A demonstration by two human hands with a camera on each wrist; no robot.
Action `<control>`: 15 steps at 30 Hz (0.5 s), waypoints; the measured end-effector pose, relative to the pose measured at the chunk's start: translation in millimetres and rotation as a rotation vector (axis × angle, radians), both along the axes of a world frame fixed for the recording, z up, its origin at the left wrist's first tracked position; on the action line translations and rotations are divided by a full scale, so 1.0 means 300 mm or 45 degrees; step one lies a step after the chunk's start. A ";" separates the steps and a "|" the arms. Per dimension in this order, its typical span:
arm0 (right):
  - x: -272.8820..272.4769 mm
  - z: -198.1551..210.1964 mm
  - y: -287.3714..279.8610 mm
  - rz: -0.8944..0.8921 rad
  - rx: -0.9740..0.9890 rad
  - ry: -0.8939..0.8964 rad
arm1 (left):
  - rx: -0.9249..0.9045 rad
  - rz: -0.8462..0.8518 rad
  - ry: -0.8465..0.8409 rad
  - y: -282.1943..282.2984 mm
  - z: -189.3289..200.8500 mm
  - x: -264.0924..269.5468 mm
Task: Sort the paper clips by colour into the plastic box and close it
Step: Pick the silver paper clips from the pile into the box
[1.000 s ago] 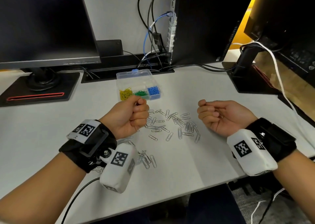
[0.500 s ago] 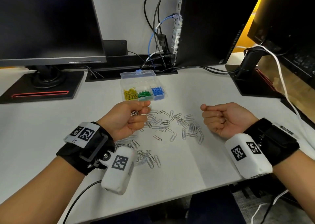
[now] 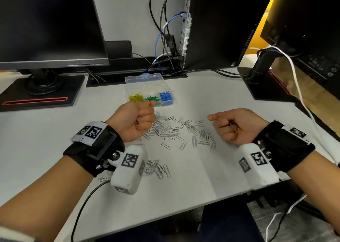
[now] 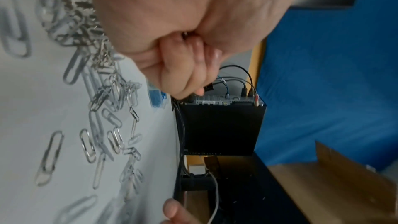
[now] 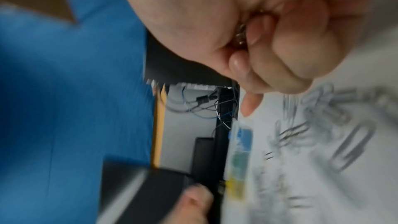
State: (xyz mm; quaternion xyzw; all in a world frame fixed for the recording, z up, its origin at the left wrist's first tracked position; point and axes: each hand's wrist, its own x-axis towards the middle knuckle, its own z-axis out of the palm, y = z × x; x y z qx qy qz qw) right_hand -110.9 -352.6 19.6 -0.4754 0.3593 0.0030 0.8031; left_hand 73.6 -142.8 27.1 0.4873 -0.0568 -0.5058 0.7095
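The clear plastic box (image 3: 156,91) stands open at the back of the table, lid tipped back. Its front compartments hold yellow clips (image 3: 136,98), green clips (image 3: 152,99) and blue clips (image 3: 166,96). Several silver paper clips (image 3: 176,131) lie scattered on the table between my hands. My left hand (image 3: 136,121) is a tight fist just in front of the box, and something dark shows inside it (image 4: 185,34). My right hand (image 3: 230,126) is also a fist, to the right of the pile. Silver clips (image 5: 240,35) glint between its curled fingers.
A smaller heap of silver clips (image 3: 156,169) lies beside my left wrist. A monitor stand (image 3: 40,91) sits at the back left. A black computer (image 3: 217,26) with cables stands behind the box, and another stand (image 3: 261,83) with a white cable is at the right.
My left fist has tightened and risen slightly toward the box, and the clips seen poking from it are now hidden. My right forefinger now points a little to the left.
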 end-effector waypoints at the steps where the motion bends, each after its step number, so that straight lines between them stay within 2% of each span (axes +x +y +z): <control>1: 0.002 -0.002 0.002 0.017 -0.170 0.091 | 0.041 -0.027 -0.090 -0.004 0.006 -0.001; 3: 0.013 0.005 0.024 0.139 -0.537 0.247 | 0.143 -0.114 -0.302 -0.018 0.018 -0.005; 5: 0.030 0.012 0.043 0.339 -1.005 0.421 | 0.302 -0.235 -0.534 -0.039 0.037 -0.013; 6: 0.039 0.013 0.047 0.437 -1.251 0.494 | 0.410 -0.308 -0.705 -0.054 0.048 -0.021; 8: 0.058 0.016 0.062 0.596 -1.593 0.592 | 0.679 -0.498 -1.270 -0.084 0.055 -0.035; 10: 0.073 0.016 0.077 0.686 -1.738 0.681 | 0.859 -0.617 -1.771 -0.113 0.041 -0.045; 11: 0.080 0.012 0.083 0.711 -1.772 0.704 | 0.905 -0.640 -1.908 -0.124 0.032 -0.048; 13: 0.091 0.006 0.091 0.737 -1.808 0.719 | 0.944 -0.689 -2.086 -0.142 0.013 -0.053; 15: 0.094 0.005 0.094 0.732 -1.828 0.719 | 0.952 -0.733 -2.163 -0.156 0.002 -0.056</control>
